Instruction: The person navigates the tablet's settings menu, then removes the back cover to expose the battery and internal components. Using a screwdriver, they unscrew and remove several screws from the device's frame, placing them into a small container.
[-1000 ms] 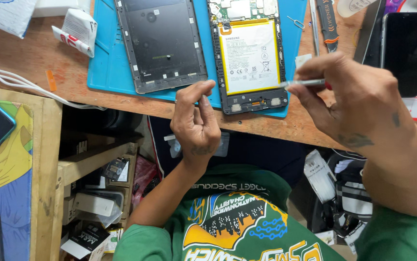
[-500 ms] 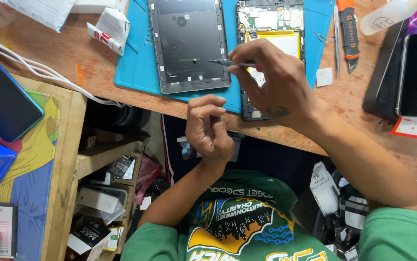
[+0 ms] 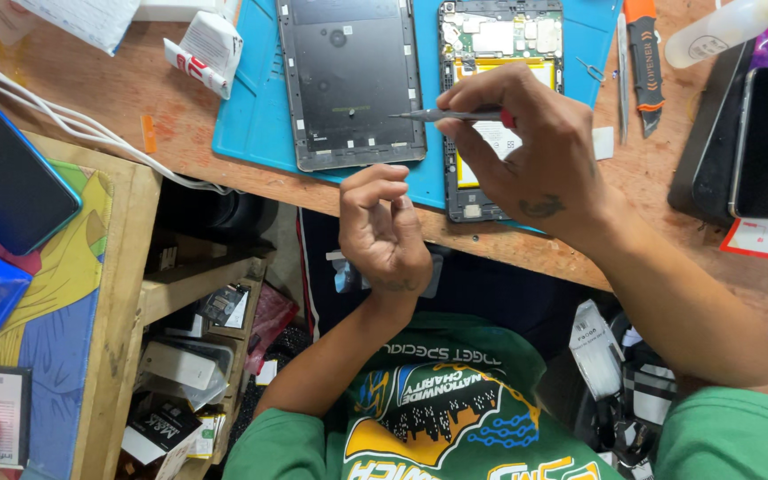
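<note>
Nearest us, our left hand curls loosely closed, empty, at the worktop edge. Beyond it, our right hand pinches a slim screwdriver, its long axis level, tip pointing left over the tablet back cover just beyond the left hand.

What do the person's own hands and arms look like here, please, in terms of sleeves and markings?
Both arms are bare from short green sleeves down. The left hand wears no glove, ring or watch, with a small dark marking near its wrist. The right hand is also ungloved and carries a small dark tattoo on its back.
</note>
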